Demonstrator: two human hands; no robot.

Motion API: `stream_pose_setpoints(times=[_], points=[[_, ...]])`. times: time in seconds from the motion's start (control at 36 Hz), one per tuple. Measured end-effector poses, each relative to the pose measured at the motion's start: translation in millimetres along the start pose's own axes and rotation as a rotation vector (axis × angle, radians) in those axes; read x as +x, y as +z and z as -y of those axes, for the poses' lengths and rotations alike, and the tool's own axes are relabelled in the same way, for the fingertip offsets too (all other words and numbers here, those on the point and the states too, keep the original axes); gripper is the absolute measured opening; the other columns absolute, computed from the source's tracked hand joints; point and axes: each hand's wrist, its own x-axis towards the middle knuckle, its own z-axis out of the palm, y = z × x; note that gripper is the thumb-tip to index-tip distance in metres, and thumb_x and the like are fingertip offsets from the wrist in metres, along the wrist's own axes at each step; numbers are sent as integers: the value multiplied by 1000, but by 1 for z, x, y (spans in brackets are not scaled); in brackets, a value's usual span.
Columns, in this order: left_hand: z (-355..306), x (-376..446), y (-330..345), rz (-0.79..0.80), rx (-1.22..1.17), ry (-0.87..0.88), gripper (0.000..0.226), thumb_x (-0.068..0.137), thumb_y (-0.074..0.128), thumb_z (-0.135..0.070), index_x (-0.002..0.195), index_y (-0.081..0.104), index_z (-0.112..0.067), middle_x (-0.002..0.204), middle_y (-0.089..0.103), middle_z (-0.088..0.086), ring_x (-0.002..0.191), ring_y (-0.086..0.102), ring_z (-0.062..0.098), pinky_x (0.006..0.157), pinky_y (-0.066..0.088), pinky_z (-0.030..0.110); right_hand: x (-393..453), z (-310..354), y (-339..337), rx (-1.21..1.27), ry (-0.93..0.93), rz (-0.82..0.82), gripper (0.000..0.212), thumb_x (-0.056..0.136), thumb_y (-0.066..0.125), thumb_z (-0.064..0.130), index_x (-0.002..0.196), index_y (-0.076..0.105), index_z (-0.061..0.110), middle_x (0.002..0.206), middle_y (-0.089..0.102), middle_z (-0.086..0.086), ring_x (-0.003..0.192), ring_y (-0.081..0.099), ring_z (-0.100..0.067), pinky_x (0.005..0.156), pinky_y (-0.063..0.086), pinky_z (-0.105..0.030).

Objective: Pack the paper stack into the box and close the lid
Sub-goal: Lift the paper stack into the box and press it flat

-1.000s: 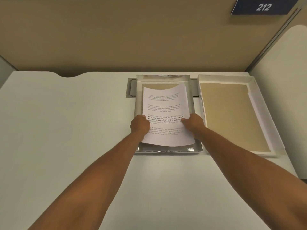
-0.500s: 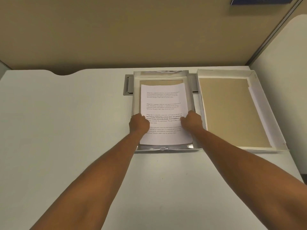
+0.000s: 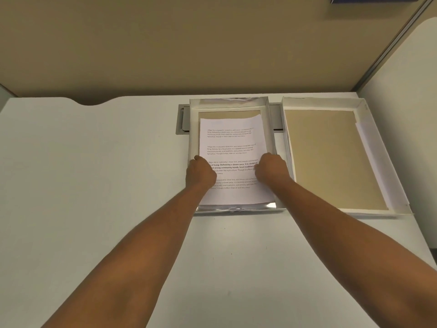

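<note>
A white paper stack (image 3: 233, 143) with printed text lies inside a shallow silver-walled box (image 3: 193, 129) at the middle back of the desk. A strip of the box's brown floor shows beyond the stack's far edge. My left hand (image 3: 201, 172) grips the stack's left edge and my right hand (image 3: 272, 168) grips its right edge, both about two thirds of the way down the sheet. To the right of the box lies the lid (image 3: 399, 185), upside down, white-walled with a brown inside.
A grey metal cable hatch (image 3: 183, 119) is set into the white desk (image 3: 94, 185) behind the box. A tan partition wall (image 3: 212, 43) stands along the back edge, and a white panel (image 3: 406, 67) borders the right side.
The stack, tilted and raised at its far end a second ago, has been lowered flat into the box and squared up. Both hands stayed on its edges.
</note>
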Motion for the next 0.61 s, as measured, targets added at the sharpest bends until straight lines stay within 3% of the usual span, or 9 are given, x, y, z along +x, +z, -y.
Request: stream_pose_setpoints(times=[0.22,0.33,0.47,0.53,0.61], points=[[-1,1,-4,44,17,-10,47,94,55,-18,135,42,1,132,54,18,119,57,34,94,52,41,1,-19,-8,-26,-98,-38,25,98,52,19,110,56,-2,107,66,-21,99,62,-36,67,36,-28],[6,1,-7,165,24,26,98,92,62,-42,155,0,2,149,44,18,134,47,34,106,45,41,-11,-34,-20,-190,-189,56,27,96,56,25,109,60,2,111,66,-19,100,62,-35,69,39,-28],[13,-13,-14,343,128,42,142,70,82,-52,152,-22,-3,158,29,20,142,37,34,113,38,41,-36,-40,-26,-283,-246,293,72,84,75,36,137,40,4,111,65,-16,95,63,-31,69,45,-31],[12,-20,-16,396,182,26,147,66,86,-49,152,-25,-6,162,18,19,146,28,34,117,33,42,-42,-36,-21,-385,-272,322,98,83,75,37,151,17,0,123,60,-19,109,61,-33,80,51,-36],[9,-30,-19,442,295,37,148,65,88,-46,152,-25,-4,163,12,18,147,25,34,118,31,41,-48,-33,-10,-508,-300,312,111,84,73,40,154,-1,-5,140,48,-22,124,52,-36,97,47,-39]])
